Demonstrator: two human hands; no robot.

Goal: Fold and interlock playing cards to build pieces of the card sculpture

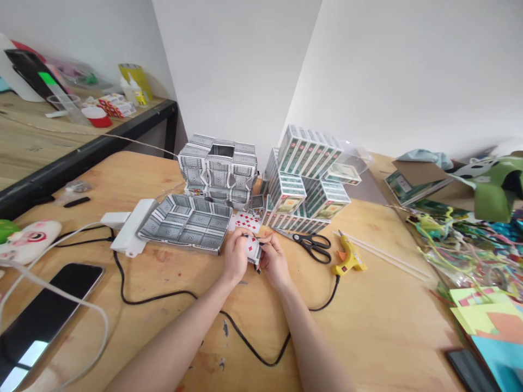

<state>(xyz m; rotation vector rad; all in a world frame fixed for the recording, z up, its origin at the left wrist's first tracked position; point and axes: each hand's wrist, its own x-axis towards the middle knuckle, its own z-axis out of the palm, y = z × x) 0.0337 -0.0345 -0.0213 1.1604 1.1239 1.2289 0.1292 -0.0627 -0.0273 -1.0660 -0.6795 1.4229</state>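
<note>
While my left hand (236, 256) is closed, thumb against fingers, on the left side of a diamond card (250, 248), my right hand (273, 260) pinches its right edge; head view, card held between both hands over the wooden table (392, 321). Just beyond: loose cards (248, 222), face up, red pips. Ahead-left: one shallow tray (192, 226), faced with grey-patterned cards; behind it, one card-covered box (218, 171), opening in top. Ahead-right: card packs (290, 193), green and white, stacked. Farther right: scissors (314, 245), black-handled; one glue gun (348, 257), yellow, corded; white sticks (388, 257), long, lying past it.
</note>
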